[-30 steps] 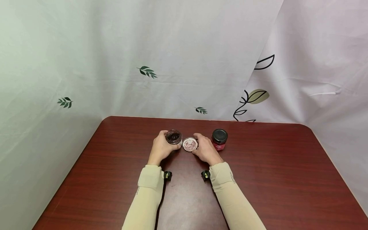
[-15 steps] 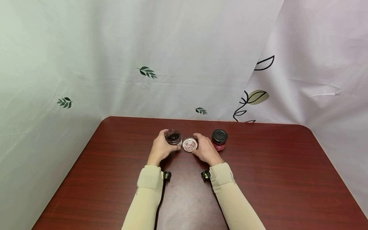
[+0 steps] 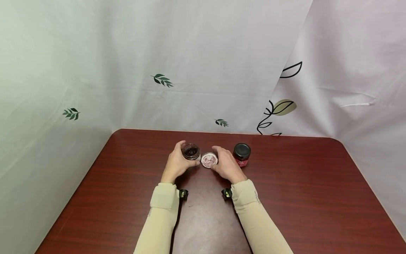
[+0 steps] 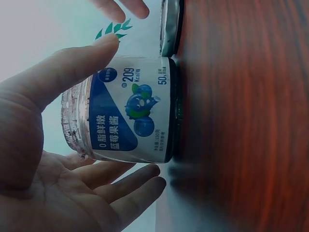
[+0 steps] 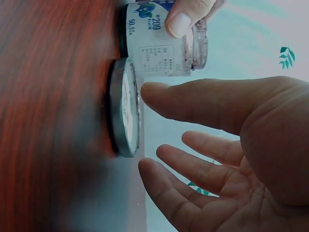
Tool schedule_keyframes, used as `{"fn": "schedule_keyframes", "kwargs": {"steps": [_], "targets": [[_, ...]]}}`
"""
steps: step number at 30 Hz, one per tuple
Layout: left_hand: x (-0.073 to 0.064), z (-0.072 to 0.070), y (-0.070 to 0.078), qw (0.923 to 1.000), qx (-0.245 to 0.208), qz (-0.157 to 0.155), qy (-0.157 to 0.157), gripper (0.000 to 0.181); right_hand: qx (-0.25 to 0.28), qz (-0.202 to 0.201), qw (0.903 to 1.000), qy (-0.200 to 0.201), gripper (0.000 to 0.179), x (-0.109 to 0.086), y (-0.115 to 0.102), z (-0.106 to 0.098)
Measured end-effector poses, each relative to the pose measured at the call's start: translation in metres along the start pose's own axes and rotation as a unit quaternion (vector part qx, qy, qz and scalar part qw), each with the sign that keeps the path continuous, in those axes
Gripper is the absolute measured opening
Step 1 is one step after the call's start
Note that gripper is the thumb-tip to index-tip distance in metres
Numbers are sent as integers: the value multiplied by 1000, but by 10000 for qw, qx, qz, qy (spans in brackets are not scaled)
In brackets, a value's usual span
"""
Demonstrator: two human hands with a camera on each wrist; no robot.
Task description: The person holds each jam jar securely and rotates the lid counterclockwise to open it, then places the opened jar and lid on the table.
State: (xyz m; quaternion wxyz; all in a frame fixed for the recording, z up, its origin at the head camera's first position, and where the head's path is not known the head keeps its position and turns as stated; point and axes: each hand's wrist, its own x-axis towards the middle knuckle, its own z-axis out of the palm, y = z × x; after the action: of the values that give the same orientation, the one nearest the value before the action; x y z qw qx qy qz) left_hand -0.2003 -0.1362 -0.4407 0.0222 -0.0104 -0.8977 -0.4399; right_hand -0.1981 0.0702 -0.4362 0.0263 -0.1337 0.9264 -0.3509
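Observation:
An uncapped blueberry jam jar (image 3: 191, 151) stands upright on the table, dark jam inside its glass mouth. Its white and blue label (image 4: 130, 116) shows in the left wrist view. Around it, loosely, is my left hand (image 3: 178, 163), thumb along the near side and the other fingers spread at the far side with a gap to the glass. Just right of the jar lies its lid (image 3: 209, 160), smeared inner face up. My right hand (image 3: 226, 164) hovers at the lid's right edge, thumb tip near the rim and fingers (image 5: 200, 169) relaxed, holding nothing.
Beside the right hand stands a second jar (image 3: 242, 151), with a black lid and red label. Behind the reddish-brown wooden table (image 3: 301, 197) hangs a white curtain (image 3: 203, 63) with leaf prints. Each wrist carries a small black camera strap.
The left fingers have spread slightly away from the jar. The right fingers have loosened a little at the lid. Jar and lid stay in place.

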Motion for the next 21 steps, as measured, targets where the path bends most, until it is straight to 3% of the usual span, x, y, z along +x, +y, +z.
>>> {"fn": "schedule_keyframes", "kwargs": {"steps": [21], "targets": [[-1, -6, 6, 9999, 124, -40, 75, 102, -5, -352, 9991, 219, 67, -6, -17, -17]]}}
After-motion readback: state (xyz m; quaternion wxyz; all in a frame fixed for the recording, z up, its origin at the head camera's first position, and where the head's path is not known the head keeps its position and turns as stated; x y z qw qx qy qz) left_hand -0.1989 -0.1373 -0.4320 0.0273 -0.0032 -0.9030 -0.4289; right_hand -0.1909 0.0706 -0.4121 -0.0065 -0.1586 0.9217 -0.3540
